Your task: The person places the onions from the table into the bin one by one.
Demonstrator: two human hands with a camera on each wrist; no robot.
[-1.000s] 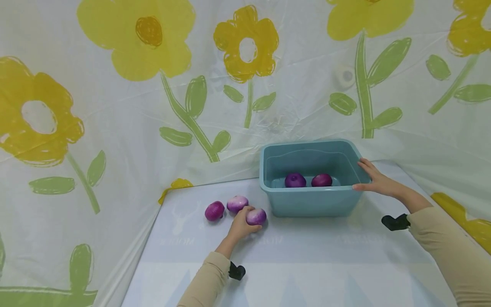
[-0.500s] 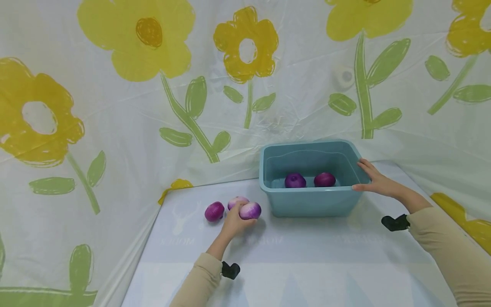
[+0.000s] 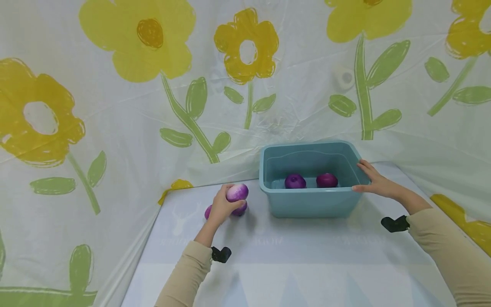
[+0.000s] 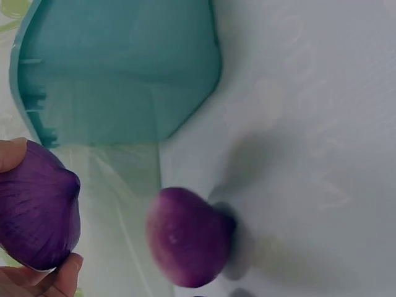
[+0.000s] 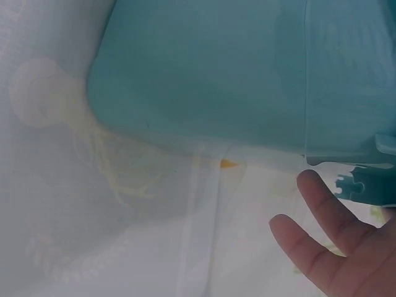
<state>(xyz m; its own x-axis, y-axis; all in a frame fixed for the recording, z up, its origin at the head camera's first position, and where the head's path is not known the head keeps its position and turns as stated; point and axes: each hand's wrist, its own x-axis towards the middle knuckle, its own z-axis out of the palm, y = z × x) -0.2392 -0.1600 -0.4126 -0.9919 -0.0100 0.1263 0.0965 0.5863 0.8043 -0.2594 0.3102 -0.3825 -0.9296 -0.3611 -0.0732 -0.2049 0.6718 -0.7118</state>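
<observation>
Purple-and-white onion (image 3: 238, 192) is gripped between the thumb and fingers of my left hand (image 3: 219, 207), held just above the table left of the bin. In the left wrist view the held onion (image 4: 38, 207) shows its dark purple pointed end. Below it in the head view sits another onion (image 3: 240, 208), and a third onion (image 3: 207, 211) is mostly hidden behind my hand. My right hand (image 3: 379, 183) rests on the right rim of the teal bin (image 3: 314, 202), thumb at the front corner, fingers spread. Two of its fingers (image 5: 318, 257) look straight in the right wrist view.
Two dark purple onions, a left onion (image 3: 295, 181) and a right onion (image 3: 327, 180), lie inside the bin. Behind the white table (image 3: 261, 277) hangs a flower-printed curtain (image 3: 126, 106), close to the bin's back.
My left hand has carried its onion up, leftward and farther back, over the other onions. The right onion in the bin has rolled slightly rightward. My right hand stays at the rim.
</observation>
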